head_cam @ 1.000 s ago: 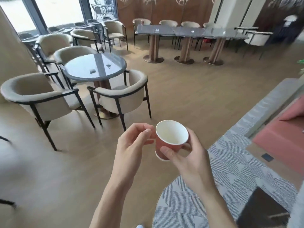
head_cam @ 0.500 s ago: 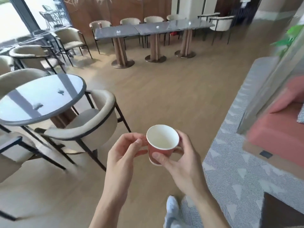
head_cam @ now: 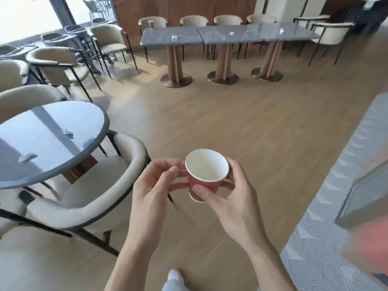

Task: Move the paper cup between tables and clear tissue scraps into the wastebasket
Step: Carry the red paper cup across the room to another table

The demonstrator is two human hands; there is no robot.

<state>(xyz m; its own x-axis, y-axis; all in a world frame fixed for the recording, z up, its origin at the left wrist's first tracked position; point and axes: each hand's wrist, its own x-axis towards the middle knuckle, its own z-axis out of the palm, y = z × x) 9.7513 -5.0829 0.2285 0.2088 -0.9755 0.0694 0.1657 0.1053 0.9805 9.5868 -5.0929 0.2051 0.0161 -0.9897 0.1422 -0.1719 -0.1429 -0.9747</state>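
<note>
The red paper cup (head_cam: 202, 183), white and empty inside, hangs upright over the wooden floor at the centre of the view. My right hand (head_cam: 232, 199) grips it, thumb across the near wall and fingers behind. My left hand (head_cam: 154, 186) is curled against the cup's left side, with fingertips touching the wall and thumb pressed to the index finger. Two tissue scraps (head_cam: 69, 134) (head_cam: 28, 157) lie on the round grey table (head_cam: 52, 114) at the left. More scraps (head_cam: 173, 36) (head_cam: 231, 33) (head_cam: 282, 30) lie on the long grey tables (head_cam: 210, 37) at the back. No wastebasket is in view.
A cream armchair (head_cam: 100, 185) stands between me and the round table. More chairs crowd the left side and ring the long tables. Another red cup (head_cam: 150, 23) stands at the long tables' far left. A patterned carpet (head_cam: 327, 259) and a blurred red seat (head_cam: 369, 246) lie to the right.
I have walked forward: the round table and armchair have slid to the left and nearer, and the long tables have grown closer. Both hands keep the same hold on the cup.
</note>
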